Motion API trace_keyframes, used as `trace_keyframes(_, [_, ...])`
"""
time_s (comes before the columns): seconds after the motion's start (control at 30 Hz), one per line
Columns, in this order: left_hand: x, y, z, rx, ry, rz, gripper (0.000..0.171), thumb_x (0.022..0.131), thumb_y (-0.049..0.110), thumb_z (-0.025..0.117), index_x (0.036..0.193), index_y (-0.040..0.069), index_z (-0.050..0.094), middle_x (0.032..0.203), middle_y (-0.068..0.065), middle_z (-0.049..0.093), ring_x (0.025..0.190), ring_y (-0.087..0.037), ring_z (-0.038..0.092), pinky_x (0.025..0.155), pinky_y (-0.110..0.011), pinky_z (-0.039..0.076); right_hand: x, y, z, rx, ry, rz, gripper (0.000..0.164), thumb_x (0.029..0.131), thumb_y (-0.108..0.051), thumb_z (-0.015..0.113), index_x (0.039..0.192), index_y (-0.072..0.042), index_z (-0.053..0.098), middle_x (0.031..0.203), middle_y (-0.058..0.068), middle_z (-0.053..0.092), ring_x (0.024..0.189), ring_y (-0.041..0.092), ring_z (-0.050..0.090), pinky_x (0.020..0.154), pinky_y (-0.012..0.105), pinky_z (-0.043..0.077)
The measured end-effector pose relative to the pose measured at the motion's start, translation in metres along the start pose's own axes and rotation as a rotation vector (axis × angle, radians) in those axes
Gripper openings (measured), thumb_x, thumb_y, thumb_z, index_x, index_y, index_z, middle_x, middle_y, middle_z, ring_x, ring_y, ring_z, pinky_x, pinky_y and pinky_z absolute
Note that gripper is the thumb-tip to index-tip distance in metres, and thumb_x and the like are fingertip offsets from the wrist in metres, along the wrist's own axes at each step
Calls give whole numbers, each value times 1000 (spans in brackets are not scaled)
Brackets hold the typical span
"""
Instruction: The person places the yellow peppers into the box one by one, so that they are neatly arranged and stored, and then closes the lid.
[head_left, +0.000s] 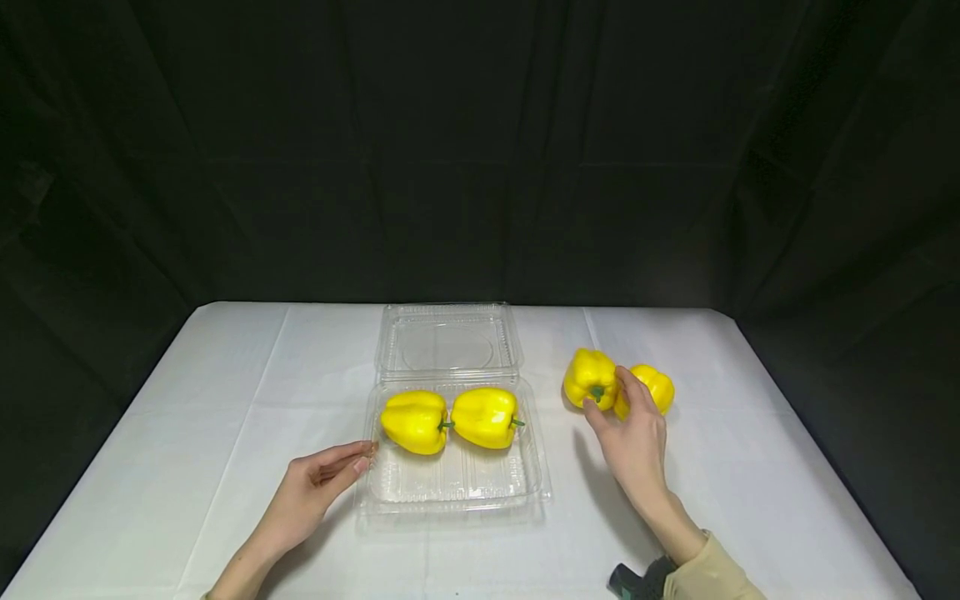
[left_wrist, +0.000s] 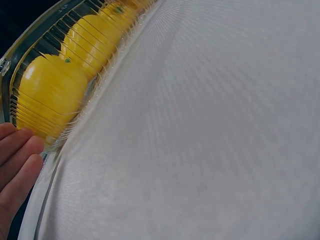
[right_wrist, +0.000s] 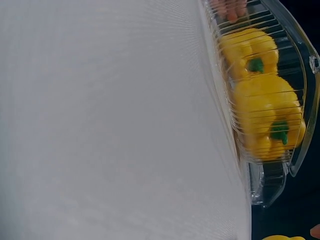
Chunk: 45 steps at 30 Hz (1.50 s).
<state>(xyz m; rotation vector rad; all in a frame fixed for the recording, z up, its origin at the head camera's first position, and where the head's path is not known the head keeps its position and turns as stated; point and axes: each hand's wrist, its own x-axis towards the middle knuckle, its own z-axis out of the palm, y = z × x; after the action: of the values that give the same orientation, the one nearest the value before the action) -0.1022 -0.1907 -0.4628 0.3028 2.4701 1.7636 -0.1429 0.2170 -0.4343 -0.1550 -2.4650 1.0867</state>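
Note:
A clear plastic clamshell box stands with its lid folded back, its base holding two yellow bell peppers side by side, also visible through its ribbed wall in both wrist views. At the box's left edge is my left hand, its fingertips touching or very near the wall. To the right of the box, my right hand has thumb and fingers spread at a third yellow bell pepper, which rests on the table; firm contact cannot be made out. Another bell pepper lies just behind that hand, partly hidden.
The open lid reaches toward the table's far edge. A white cloth covers the table, with black curtains behind and at the sides. Near my right sleeve is a black device.

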Motion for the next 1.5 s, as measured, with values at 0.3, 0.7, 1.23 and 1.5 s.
trace_keyframes(0.3, [0,0,0,6,4,-4,35,98,28,66,128,10,68,126,-3,70,108,-7,68,90,-18,53,5,3,4,-32,-2,-8,64,85,-10,76,140,7,48,139,27,54,126,44,53,106,58,44])
trace_keyframes(0.7, [0,-1,-1,-2,-4,16,34,99,26,65,128,9,67,126,-3,70,108,-7,68,91,-18,53,13,4,11,-57,24,-66,65,83,-7,79,137,12,48,137,30,53,126,46,52,106,60,42])
trace_keyframes(1.23, [1,0,0,6,-5,13,34,98,27,65,127,9,68,125,-2,70,108,-8,68,91,-18,53,22,11,19,-115,43,-71,70,83,-18,82,136,13,50,139,30,52,127,46,51,108,59,41])
trace_keyframes(1.5, [0,-1,0,5,0,4,34,98,27,66,128,9,68,125,-2,70,108,-7,68,91,-19,53,24,18,23,-101,52,-82,69,83,-19,82,135,14,51,136,31,54,125,47,52,106,59,42])
